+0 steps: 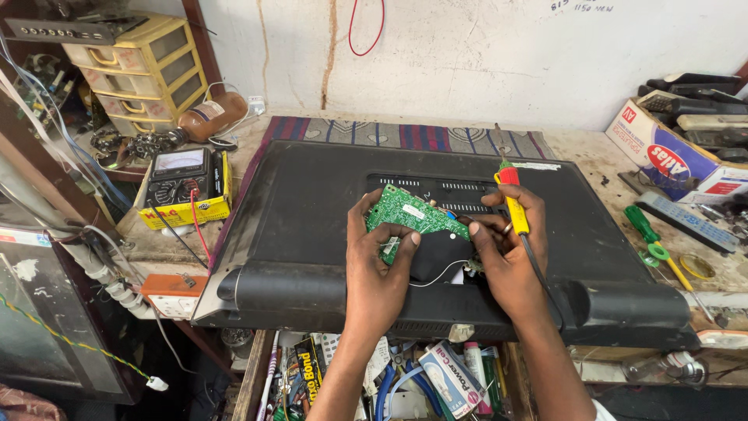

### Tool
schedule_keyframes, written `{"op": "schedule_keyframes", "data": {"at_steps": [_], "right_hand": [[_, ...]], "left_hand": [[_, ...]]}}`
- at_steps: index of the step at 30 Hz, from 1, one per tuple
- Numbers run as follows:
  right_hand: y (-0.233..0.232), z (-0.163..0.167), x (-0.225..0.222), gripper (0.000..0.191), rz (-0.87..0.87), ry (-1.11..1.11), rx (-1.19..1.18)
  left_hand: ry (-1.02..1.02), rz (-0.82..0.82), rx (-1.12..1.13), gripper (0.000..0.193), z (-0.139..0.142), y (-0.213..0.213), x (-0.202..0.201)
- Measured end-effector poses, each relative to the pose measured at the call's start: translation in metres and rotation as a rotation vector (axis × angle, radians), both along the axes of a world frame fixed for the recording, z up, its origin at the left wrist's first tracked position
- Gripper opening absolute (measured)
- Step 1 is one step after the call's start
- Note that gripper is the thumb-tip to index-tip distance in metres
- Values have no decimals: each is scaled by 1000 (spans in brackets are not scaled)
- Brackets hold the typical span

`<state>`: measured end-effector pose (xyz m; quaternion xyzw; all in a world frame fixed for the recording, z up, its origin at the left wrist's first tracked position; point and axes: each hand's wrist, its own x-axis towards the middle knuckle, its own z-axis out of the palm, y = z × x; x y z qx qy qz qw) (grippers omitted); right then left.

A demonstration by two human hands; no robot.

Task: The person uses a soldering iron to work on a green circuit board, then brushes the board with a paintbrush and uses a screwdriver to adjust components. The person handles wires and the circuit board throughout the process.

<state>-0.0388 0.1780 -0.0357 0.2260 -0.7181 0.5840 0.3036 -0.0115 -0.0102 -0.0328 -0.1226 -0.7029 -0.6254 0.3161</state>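
An open drawer [389, 382] of clutter lies nearest; above it, the left hand [379, 261] grips a green circuit board [413, 214], and the right hand [506, 249] holds a yellow soldering iron [514, 204] over the black television back [312, 210].

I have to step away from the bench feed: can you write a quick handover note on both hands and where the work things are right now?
Left hand: shut on the green circuit board, tilted up above the back of the black television.
Right hand: shut on the yellow-handled soldering iron, also touching the board's right end.
A thin white wire hangs below the board.
Multimeter sits to the left, green screwdriver to the right.
Done: board is lifted off the set. Left: cannot tell which joints have been worked.
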Motion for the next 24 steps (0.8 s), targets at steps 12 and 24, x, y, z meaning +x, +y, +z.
{"op": "schedule_keyframes", "data": {"at_steps": [12, 24], "right_hand": [[2, 0, 0, 55, 4, -7, -12], [3, 1, 0, 54, -25, -31, -4]], "left_hand": [[26, 1, 4, 9, 0, 2, 0], [-13, -3, 10, 9, 3, 4, 1]]}}
